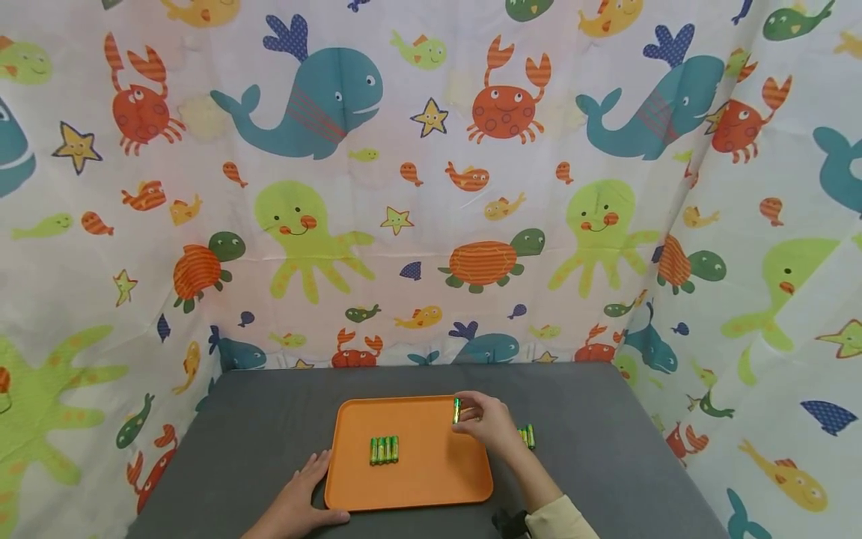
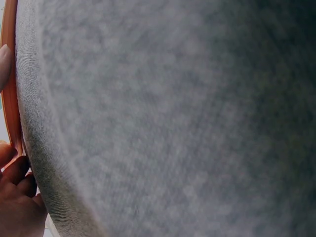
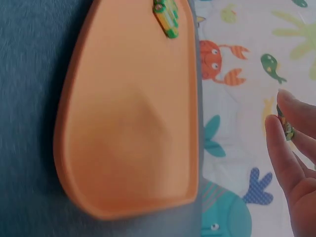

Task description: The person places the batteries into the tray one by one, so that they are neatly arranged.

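Green, the battery pinched by the right hand is right of the roughly parallel battery row (left hand extended, touching the tray).

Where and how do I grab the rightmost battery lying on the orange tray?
Probably pinch the rightmost battery by its two ends, coming from above: it lies flat, ends free, with the next battery close on its left.
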`<state>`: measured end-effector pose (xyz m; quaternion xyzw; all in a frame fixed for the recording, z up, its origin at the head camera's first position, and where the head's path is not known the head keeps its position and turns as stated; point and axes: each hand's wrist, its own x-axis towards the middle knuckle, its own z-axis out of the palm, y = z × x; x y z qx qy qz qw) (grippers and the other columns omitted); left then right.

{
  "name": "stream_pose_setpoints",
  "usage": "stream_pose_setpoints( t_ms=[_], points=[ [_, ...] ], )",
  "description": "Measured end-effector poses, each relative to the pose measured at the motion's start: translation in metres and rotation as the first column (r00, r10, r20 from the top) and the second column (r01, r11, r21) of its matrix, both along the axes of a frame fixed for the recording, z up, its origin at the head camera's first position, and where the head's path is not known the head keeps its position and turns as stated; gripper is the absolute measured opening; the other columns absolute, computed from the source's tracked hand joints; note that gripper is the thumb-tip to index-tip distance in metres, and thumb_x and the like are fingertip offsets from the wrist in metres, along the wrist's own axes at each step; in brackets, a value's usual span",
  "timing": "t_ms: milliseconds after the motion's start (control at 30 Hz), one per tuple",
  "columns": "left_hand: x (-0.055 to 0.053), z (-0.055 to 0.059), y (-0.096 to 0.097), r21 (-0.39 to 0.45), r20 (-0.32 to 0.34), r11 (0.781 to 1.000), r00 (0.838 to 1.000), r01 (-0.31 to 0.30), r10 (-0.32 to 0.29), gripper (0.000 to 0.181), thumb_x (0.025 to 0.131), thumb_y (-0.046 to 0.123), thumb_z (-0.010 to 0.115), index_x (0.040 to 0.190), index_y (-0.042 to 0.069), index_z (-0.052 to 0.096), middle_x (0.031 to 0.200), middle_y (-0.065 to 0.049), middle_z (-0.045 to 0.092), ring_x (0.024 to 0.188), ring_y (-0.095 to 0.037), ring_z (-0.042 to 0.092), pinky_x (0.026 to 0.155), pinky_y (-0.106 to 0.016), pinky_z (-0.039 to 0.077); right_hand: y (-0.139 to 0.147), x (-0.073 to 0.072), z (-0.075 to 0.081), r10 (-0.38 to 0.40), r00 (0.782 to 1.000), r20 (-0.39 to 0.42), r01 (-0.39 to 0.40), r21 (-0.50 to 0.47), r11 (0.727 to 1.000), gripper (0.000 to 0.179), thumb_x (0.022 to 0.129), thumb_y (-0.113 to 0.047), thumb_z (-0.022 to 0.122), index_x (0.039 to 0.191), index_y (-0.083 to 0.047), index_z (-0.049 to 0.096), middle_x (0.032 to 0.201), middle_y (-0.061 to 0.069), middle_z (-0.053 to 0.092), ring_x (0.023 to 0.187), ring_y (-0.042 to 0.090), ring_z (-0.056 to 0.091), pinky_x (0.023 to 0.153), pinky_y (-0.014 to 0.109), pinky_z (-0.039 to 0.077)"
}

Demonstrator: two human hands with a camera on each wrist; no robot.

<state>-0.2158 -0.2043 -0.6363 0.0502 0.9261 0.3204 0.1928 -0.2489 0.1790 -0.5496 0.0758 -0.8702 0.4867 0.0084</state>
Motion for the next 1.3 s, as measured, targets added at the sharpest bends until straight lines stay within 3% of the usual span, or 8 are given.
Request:
stream_pose_setpoints(
  t_ms=[467, 700, 900, 1167, 1300],
  points=[
    [-0.002, -0.002, -0.001, 0.018, 0.015, 1.000, 1.000, -0.003, 0.003, 0.125, 0.065, 0.063, 0.087, 0.160, 0.007, 0.029, 0.164, -0.022, 0.029, 0.151, -0.047, 0.019, 0.119, -0.071, 0.013, -0.040, -0.010, -0.023, 0.122, 0.989, 0.078, -0.115, -0.085, 0.990, 0.053, 0.081, -0.010, 0.085, 0.130, -0.009, 0.066, 0.114, 0.014, 0.068, 0.096, 0.026, 0.070, 0.074, 0.035, 0.062],
    [0.000, -0.002, 0.000, 0.010, 0.008, 1.000, 1.000, -0.010, 0.010, 0.125, 0.064, 0.063, 0.087, 0.160, 0.008, 0.029, 0.164, -0.022, 0.029, 0.151, -0.047, 0.020, 0.118, -0.072, 0.014, -0.060, -0.012, -0.035, 0.116, 0.989, 0.095, -0.110, -0.065, 0.992, 0.048, 0.080, -0.009, 0.086, 0.124, -0.014, 0.069, 0.104, 0.009, 0.071, 0.087, 0.018, 0.067, 0.070, 0.031, 0.059],
    [0.000, 0.000, 0.000, 0.016, 0.003, 1.000, 1.000, -0.009, 0.009, 0.125, 0.064, 0.063, 0.087, 0.160, 0.008, 0.029, 0.164, -0.021, 0.028, 0.151, -0.047, 0.020, 0.119, -0.071, 0.013, -0.076, -0.015, -0.046, 0.144, 0.986, 0.088, -0.142, -0.035, 0.989, 0.050, 0.078, -0.009, 0.087, 0.125, -0.008, 0.069, 0.100, 0.010, 0.071, 0.081, 0.016, 0.067, 0.070, 0.032, 0.059],
    [-0.003, 0.001, 0.000, 0.001, 0.002, 1.000, 1.000, -0.012, 0.012, 0.126, 0.063, 0.064, 0.087, 0.160, 0.008, 0.030, 0.164, -0.020, 0.029, 0.152, -0.046, 0.020, 0.119, -0.071, 0.014, -0.090, -0.019, -0.063, 0.151, 0.975, 0.162, -0.141, -0.074, 0.987, 0.052, 0.077, -0.004, 0.087, 0.125, -0.004, 0.068, 0.096, 0.011, 0.069, 0.073, 0.016, 0.064, 0.055, 0.032, 0.056],
    [-0.004, -0.001, 0.000, -0.004, 0.005, 1.000, 1.000, -0.018, 0.018, 0.128, 0.061, 0.066, 0.087, 0.160, 0.007, 0.030, 0.164, -0.020, 0.029, 0.152, -0.046, 0.020, 0.119, -0.070, 0.013, -0.092, -0.022, -0.068, 0.169, 0.968, 0.184, -0.162, -0.049, 0.986, 0.051, 0.075, -0.003, 0.088, 0.122, -0.004, 0.069, 0.095, 0.010, 0.067, 0.074, 0.017, 0.062, 0.059, 0.032, 0.055]
  ],
)
